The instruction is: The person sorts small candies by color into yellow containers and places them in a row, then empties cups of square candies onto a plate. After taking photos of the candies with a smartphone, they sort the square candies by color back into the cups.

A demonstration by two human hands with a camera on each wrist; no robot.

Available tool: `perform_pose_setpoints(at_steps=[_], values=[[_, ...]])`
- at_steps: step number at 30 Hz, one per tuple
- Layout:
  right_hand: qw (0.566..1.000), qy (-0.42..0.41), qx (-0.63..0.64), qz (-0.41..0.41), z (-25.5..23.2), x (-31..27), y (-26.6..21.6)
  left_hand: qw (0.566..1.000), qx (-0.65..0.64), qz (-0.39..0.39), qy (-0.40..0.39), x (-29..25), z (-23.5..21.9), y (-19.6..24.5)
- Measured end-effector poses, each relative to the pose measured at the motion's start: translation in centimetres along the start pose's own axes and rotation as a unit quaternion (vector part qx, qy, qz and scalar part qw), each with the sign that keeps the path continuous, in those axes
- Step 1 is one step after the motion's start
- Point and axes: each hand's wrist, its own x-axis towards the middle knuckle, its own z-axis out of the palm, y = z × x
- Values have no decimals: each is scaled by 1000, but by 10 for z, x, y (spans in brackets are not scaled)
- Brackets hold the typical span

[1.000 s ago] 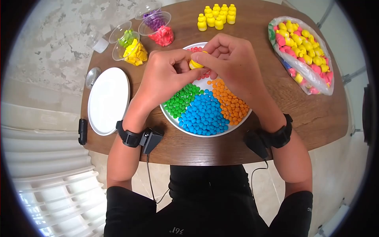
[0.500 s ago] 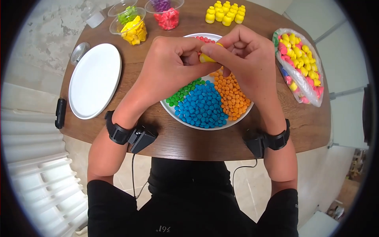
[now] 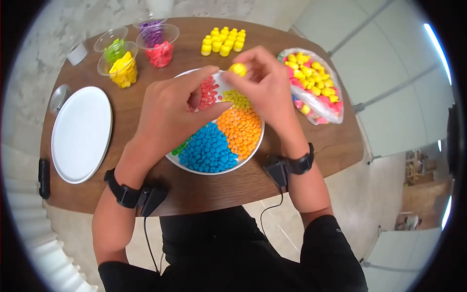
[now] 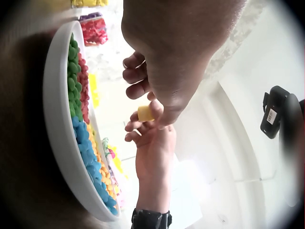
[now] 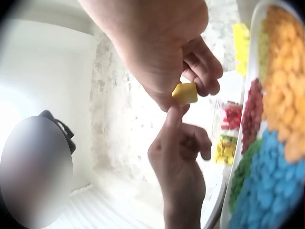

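My right hand (image 3: 267, 80) pinches a small yellow bottle-shaped piece (image 3: 238, 69) between thumb and fingertips, above the far side of a round white plate (image 3: 204, 172). In the right wrist view this piece (image 5: 186, 93) shows a narrower end and a wider body. Just to its left is my left hand (image 3: 168, 104), thumb and fingers spread apart with nothing between them. The plate bears button-shaped sweets sorted by colour: blue (image 3: 204, 148), orange (image 3: 241, 129), yellow (image 3: 237, 100), red (image 3: 208, 91) and green (image 3: 181, 148), the green partly hidden by the left hand.
Several yellow bottle-shaped pieces (image 3: 223, 41) stand grouped at the back. An opened plastic bag (image 3: 316, 92) of yellow and pink pieces lies right. Clear cups hold yellow (image 3: 124, 70), green, red (image 3: 159, 54) and purple bits. At left are a white plate (image 3: 80, 136) and a black device (image 3: 44, 177).
The hands were together on the yellow piece; the left has let go and drawn away left, while the right keeps the piece. The head view has shifted, moving the table leftward in frame.
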Motion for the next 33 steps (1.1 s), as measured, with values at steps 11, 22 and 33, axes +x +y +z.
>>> perform_pose_setpoints(at_steps=[11, 22, 33], values=[[755, 282, -575, 139, -128, 16, 110, 995, 39, 40, 80, 10, -16, -17], [848, 234, -463, -106, -69, 28, 75, 995, 57, -15, 84, 13, -27, -43], [957, -38, -284, -52, -9, 107, 133, 994, 93, -14, 59, 7, -26, -52]])
